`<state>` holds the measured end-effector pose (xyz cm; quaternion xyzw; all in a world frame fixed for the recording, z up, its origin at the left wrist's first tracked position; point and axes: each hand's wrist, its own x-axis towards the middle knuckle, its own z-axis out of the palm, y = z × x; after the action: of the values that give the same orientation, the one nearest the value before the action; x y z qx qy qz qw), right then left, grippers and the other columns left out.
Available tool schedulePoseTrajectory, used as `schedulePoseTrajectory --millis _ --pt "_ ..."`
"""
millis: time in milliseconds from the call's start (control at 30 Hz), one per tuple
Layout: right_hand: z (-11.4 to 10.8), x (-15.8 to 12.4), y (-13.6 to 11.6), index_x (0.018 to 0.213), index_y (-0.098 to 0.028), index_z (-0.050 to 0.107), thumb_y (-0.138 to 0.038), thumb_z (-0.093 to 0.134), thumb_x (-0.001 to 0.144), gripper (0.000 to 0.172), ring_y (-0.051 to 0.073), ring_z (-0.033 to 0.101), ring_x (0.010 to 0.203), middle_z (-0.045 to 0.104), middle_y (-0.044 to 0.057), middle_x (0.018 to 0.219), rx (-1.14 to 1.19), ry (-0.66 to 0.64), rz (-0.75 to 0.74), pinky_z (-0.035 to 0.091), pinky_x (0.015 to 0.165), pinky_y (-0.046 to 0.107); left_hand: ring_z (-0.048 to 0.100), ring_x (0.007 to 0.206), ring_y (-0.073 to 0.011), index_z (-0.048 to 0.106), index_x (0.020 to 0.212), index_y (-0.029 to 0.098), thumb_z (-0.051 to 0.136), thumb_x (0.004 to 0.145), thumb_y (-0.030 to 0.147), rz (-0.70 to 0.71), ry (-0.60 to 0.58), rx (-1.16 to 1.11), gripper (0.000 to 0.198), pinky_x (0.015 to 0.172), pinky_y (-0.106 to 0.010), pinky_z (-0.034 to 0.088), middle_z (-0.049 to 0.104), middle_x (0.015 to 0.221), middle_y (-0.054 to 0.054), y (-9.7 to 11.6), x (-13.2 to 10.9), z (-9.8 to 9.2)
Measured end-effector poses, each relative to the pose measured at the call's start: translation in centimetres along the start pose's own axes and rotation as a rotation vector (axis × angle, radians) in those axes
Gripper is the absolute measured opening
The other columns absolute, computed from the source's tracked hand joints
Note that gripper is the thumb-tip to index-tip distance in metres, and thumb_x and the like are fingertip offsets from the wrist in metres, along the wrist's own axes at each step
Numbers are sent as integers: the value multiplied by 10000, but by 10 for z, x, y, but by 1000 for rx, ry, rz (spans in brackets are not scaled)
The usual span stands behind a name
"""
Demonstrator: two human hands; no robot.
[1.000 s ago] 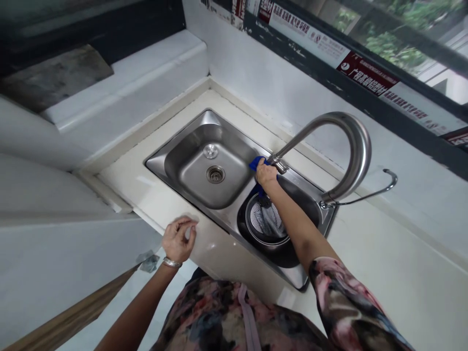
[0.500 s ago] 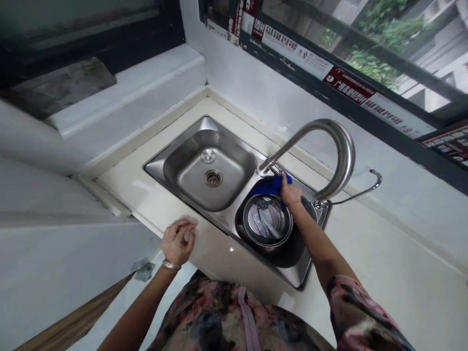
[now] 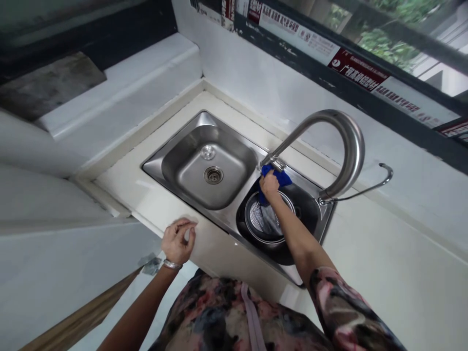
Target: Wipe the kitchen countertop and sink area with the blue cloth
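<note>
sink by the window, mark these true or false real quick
The right hand holds a blue cloth just under the spout of the curved tap. True.
The left hand grips the tap. False: it is by the front edge of the counter, away from the tap.
A metal strainer sits in the left basin. False: it sits in the right basin.
A metal bangle circles the left wrist. True.
</note>
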<state>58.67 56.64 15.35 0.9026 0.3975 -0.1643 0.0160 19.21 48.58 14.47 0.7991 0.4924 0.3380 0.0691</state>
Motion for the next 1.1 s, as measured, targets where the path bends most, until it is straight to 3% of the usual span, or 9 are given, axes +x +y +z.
schedulePoseTrajectory --millis 133,300,667,833,900,967,1100 --pt "7 -11 -18 1595 58 213 -315 439 1044 703 317 724 1134 713 296 1165 -30 -13 -6 554 977 400 698 955 -224 767 993 252 678 902 222 14 17 -25 131 857 -375 531 738 1032 -66 0 0 1" --pt "17 -49 -27 1670 -65 112 -177 448 1013 746 300 750 1079 741 245 1156 -172 -126 -244 549 963 398 686 975 -227 777 986 248 667 912 233 -6 4 -28 134 874 -371 512 737 1037 -67 1 -1 1" --pt "25 -144 -28 1697 -180 103 -247 495 1008 795 296 709 1171 719 208 1280 -247 -328 -592 507 995 360 674 982 -219 804 972 234 617 932 291 -34 -11 -3 199 887 -351 499 742 1044 -83 -6 -7 10" --pt "20 -180 -7 1668 -292 285 -161 486 969 739 267 679 1220 700 136 1353 -192 -416 -742 481 1028 339 670 993 -226 806 969 235 606 933 308 -51 -28 -22 216 900 -355 494 743 1067 -94 -8 -6 12" --pt "18 -196 7 1644 -293 357 -151 492 953 719 273 687 1186 697 147 1339 -220 -425 -729 502 996 345 667 985 -228 803 965 233 601 930 318 -66 -33 -40 222 903 -358 491 743 1075 -95 -9 -6 13" --pt "17 -214 25 1616 -279 420 -142 502 931 703 274 692 1140 685 163 1324 -185 -382 -682 524 958 354 668 972 -227 800 953 230 599 923 316 -67 -16 -70 221 905 -361 493 746 1065 -92 -11 -6 14" --pt "12 -249 66 1552 -233 508 -128 486 899 663 253 672 1128 705 121 1276 289 -157 -675 530 1004 384 672 976 -227 795 945 234 618 896 302 -51 16 -98 195 919 -368 499 757 1064 -81 -16 -4 20"
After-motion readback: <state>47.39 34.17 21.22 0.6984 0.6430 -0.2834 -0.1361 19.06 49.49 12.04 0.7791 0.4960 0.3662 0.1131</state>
